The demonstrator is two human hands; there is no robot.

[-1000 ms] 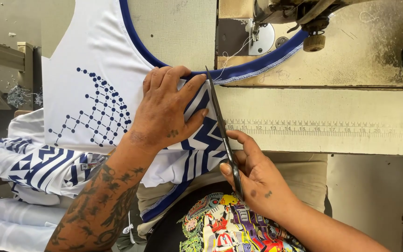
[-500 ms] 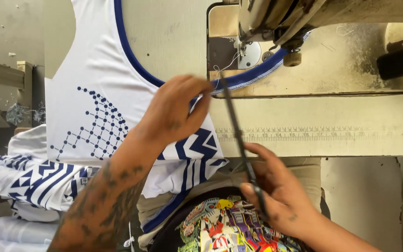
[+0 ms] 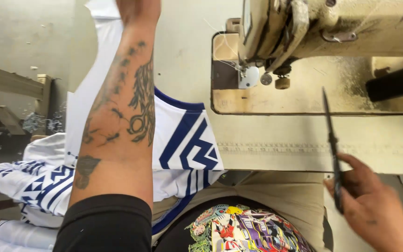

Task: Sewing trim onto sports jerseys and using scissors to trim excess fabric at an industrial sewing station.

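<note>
Several folded white-and-blue garments (image 3: pixel 33 186) lie stacked at the far left, beside the table edge. Next comes the left hand (image 3: pixel 138 9), stretched far forward over a white jersey with blue trim (image 3: pixel 183 135); only its wrist and heel show at the top edge, so whether it grips the cloth cannot be told. The jersey lies spread on the pale sewing table (image 3: pixel 276 144), its lower hem hanging off toward the lap. Further right stands the cream sewing machine (image 3: pixel 332 28), its presser foot (image 3: pixel 248 77) apart from the cloth. At the far right, the right hand (image 3: pixel 374 210) clasps dark thread snips (image 3: pixel 333 149), blade pointing away.
</note>
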